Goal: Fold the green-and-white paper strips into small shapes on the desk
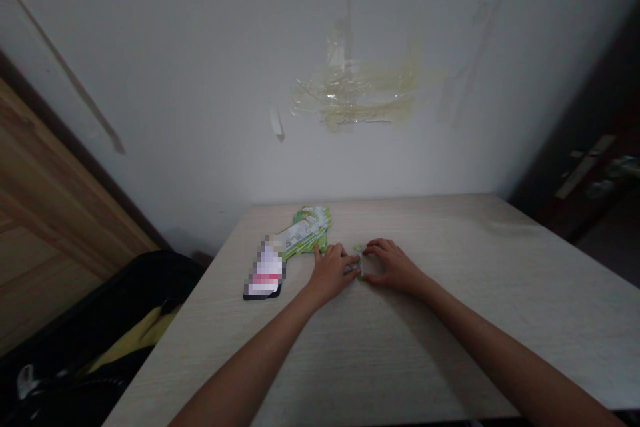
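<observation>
A small green-and-white printed card (359, 252) lies at the middle of the table, mostly covered by my fingers. My left hand (333, 271) is palm down, its thumb and index finger closed on the card's left side while the other fingers rest toward the pile. My right hand (395, 265) curves around the card's right side, thumb at the near end and fingertips at the far end. Just beyond my left hand, a fanned pile of similar green-and-white cards (305, 232) lies on the table, close to my outer fingers.
A phone (265, 277) with a blurred-out screen lies left of my hands, touching the pile. The pale wooden table (450, 347) meets a wall (200, 80) with peeling tape. A black bag or bin (165, 273) stands by the left edge; a dark door (590, 180) is at right.
</observation>
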`<state>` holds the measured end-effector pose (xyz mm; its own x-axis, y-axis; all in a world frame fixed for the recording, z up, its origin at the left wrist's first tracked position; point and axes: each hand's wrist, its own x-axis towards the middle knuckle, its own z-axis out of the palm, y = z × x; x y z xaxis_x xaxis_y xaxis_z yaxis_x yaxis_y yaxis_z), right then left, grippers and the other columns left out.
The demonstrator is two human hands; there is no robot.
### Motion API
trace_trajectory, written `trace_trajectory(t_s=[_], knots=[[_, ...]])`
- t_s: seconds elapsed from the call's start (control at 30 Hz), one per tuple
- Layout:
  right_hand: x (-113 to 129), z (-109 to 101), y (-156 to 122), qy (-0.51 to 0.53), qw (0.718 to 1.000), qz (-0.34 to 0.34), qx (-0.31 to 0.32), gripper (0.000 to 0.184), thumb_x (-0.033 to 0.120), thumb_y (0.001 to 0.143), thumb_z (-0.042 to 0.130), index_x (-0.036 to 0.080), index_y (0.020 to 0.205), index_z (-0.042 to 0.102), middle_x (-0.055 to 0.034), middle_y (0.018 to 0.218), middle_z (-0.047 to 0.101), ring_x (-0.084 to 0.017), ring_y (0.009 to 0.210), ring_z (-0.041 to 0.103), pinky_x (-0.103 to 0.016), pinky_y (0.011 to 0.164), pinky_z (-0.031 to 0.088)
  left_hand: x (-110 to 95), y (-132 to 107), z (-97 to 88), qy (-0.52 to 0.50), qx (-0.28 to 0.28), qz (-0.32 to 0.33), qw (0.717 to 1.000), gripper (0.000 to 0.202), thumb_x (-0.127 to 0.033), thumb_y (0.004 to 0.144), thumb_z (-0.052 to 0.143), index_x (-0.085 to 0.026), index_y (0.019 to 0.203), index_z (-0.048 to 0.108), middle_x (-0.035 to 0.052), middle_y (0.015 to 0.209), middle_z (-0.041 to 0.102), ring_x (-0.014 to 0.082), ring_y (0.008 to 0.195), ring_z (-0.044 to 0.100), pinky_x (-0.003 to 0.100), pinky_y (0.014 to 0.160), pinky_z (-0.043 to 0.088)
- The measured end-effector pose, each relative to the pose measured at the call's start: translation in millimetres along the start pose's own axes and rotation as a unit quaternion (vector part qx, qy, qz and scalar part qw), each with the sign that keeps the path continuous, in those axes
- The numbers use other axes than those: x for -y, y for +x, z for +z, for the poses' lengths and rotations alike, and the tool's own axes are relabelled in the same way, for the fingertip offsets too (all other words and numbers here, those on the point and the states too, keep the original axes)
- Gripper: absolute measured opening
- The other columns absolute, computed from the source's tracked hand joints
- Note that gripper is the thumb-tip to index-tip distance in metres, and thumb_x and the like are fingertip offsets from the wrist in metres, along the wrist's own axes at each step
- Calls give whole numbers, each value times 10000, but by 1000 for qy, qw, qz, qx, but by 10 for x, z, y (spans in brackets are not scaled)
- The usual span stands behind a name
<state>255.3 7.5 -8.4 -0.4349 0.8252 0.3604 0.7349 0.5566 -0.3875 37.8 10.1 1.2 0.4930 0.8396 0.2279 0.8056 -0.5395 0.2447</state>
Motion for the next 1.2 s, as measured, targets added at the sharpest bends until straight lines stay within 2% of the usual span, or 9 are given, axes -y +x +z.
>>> trace_trajectory(t_s=[0.27,0.4,0.47,0.7,1.2], knots=[[-31,-5,-7,36,999,-12,-20,512,445,704,749,222,1152,639,-107,1199,583,-254,1137,521,-426,993,420,1,4,11,-5,-2,-5,1000,301,-441,847,644,-365,1138,660,13,1018,538,232,1061,494,638,1084,82],[-92,-6,0,103,994,-2,-37,199,353,821,658,241,971,726,-89,1099,618,-224,1065,564,-398,967,444,4,13,20,-10,-1,-7,1000,306,-452,844,646,-368,1138,664,17,1023,535,236,1067,494,641,1085,80],[-108,-5,-4,125,991,1,-42,140,316,845,634,251,886,751,-82,1075,625,-219,1044,575,-394,961,448,8,17,28,-12,-1,-10,1000,309,-452,840,651,-367,1137,666,16,1025,534,236,1071,493,642,1085,77],[-117,23,-9,93,995,-12,-30,88,333,792,708,313,843,776,-61,1126,625,-249,1094,557,-429,988,426,29,8,36,-12,-3,0,1000,315,-465,845,641,-359,1140,663,19,1029,542,233,1059,508,652,1071,101],[-199,130,112,7,998,25,-56,132,333,830,666,327,902,777,-72,1097,617,-234,1014,575,-389,909,466,13,22,27,-4,-1,-8,1000,319,-474,842,640,-362,1140,665,23,1029,538,239,1057,498,639,1069,123]])
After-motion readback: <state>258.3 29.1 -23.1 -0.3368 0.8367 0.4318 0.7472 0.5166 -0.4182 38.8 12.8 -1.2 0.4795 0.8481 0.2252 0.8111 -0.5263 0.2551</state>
